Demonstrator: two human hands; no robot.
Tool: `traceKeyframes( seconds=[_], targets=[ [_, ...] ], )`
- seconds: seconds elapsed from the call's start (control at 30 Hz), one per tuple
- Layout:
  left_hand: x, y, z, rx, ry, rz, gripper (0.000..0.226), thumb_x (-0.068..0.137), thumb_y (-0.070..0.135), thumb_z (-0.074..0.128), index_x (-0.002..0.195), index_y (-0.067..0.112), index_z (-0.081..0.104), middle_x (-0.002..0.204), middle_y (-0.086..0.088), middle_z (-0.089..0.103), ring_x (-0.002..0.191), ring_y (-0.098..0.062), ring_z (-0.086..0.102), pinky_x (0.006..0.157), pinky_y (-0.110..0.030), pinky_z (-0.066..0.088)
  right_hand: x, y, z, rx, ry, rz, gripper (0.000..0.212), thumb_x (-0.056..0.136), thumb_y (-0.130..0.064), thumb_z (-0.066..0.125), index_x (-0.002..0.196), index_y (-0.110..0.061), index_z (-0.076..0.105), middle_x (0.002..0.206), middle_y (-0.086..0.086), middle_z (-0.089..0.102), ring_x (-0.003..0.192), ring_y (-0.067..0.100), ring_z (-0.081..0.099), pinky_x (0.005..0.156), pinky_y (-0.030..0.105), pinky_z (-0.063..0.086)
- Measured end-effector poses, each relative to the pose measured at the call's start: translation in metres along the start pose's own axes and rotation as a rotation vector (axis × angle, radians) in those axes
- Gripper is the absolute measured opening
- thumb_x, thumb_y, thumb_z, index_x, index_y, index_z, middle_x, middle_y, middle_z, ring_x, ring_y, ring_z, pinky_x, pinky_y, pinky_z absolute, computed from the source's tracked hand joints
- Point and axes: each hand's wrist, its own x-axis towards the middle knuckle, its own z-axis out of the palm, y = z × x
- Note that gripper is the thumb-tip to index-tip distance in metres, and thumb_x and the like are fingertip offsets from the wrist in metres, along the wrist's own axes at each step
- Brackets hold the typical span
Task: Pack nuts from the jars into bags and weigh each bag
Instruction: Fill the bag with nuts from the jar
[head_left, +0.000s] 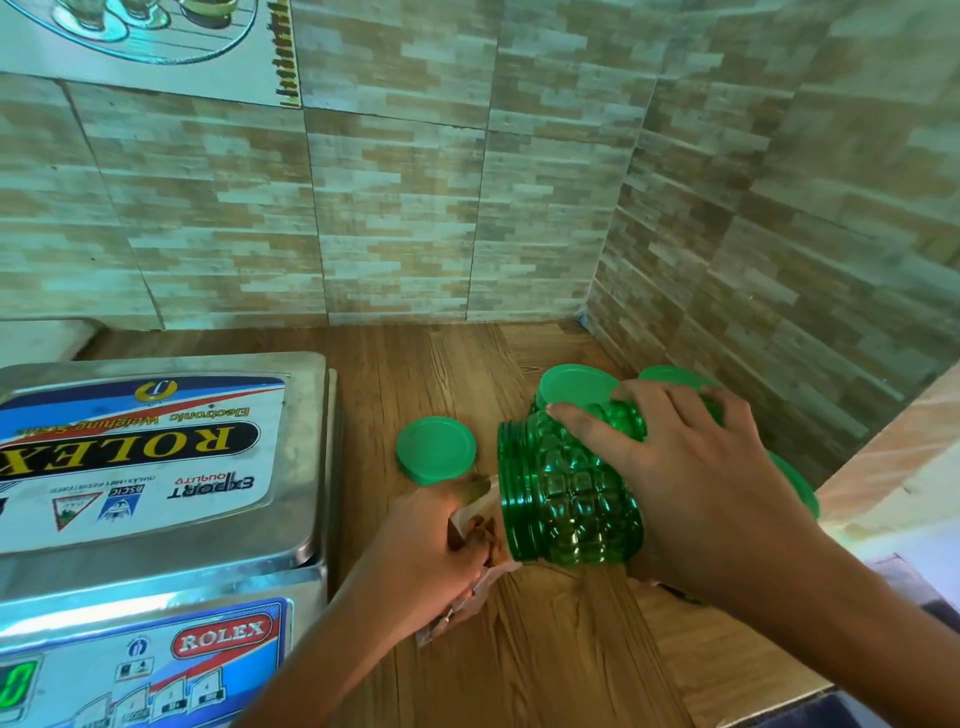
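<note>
We tip the green jar (566, 499) sideways, right of the scale (156, 467), our right hand (696, 483) wrapped round its knobbly body. Our left hand (421, 551) pinches the bag (475, 512) open at the jar's mouth. Rigid, slick plastic, we judge: grip the knobs; hold the floppy bag's rim.

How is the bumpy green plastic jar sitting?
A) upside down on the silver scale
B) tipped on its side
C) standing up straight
B: the right hand holds the bumpy green plastic jar on its side, open mouth at the small clear bag that the left hand grips.
</note>
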Motion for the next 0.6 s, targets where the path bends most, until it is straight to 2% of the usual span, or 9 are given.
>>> traceKeyframes(
  seconds=[0.1,0.2,0.37,0.47,0.53,0.6],
  targets=[
    [-0.0009,-0.0010,0.0002,-0.038,-0.011,0.006,0.005,0.090,0.020,0.057,0.091,0.024,0.054,0.068,0.000,0.062,0.056,-0.004,0.059,0.064,-0.025,0.055,0.0002,0.0012,0.0011,-0.001,0.034,-0.002,0.110,0.023,-0.049,0.085,0.127,-0.028,0.056,0.100,0.018,0.062,0.091,0.037,0.061,0.078,0.057,0.046],
    [-0.0008,-0.0023,0.0005,-0.057,-0.006,0.004,0.017,0.090,0.017,0.056,0.106,0.016,0.057,0.067,0.000,0.063,0.054,-0.002,0.059,0.064,-0.026,0.055,0.0000,0.0027,0.0010,-0.017,0.057,-0.009,0.105,0.029,-0.052,0.084,0.128,-0.027,0.056,0.102,0.020,0.062,0.093,0.038,0.061,0.079,0.058,0.045],
    [-0.0013,-0.0019,0.0009,-0.074,-0.005,0.027,0.020,0.090,0.018,0.056,0.109,0.017,0.056,0.070,0.003,0.063,0.056,-0.001,0.059,0.064,-0.024,0.055,0.0001,0.0028,0.0025,-0.033,0.075,-0.007,0.105,0.032,-0.058,0.083,0.129,-0.026,0.056,0.104,0.021,0.062,0.095,0.039,0.061,0.080,0.059,0.045],
    [-0.0010,-0.0041,0.0012,-0.078,0.001,0.020,0.021,0.090,0.018,0.055,0.111,0.016,0.055,0.068,0.003,0.061,0.055,-0.001,0.059,0.064,-0.022,0.054,-0.0001,0.0058,0.0052,-0.025,0.054,-0.004,0.115,0.022,-0.058,0.083,0.129,-0.026,0.054,0.103,0.020,0.062,0.093,0.038,0.062,0.076,0.058,0.047],
    [-0.0010,-0.0043,0.0010,-0.078,0.010,0.029,0.025,0.091,0.015,0.054,0.116,0.016,0.054,0.066,0.002,0.061,0.057,-0.003,0.061,0.064,-0.024,0.055,-0.0007,0.0082,0.0075,0.009,0.002,0.021,0.124,0.017,-0.060,0.082,0.131,-0.027,0.047,0.104,0.018,0.062,0.094,0.037,0.062,0.076,0.057,0.047],
    [-0.0019,-0.0051,0.0013,-0.064,0.025,0.045,0.033,0.091,0.014,0.054,0.124,0.018,0.051,0.069,0.004,0.060,0.060,-0.004,0.062,0.065,-0.022,0.055,-0.0014,0.0094,0.0059,0.058,-0.120,0.052,0.130,0.026,-0.066,0.079,0.140,-0.033,0.026,0.119,0.013,0.054,0.108,0.032,0.055,0.086,0.056,0.044]
  ],
)
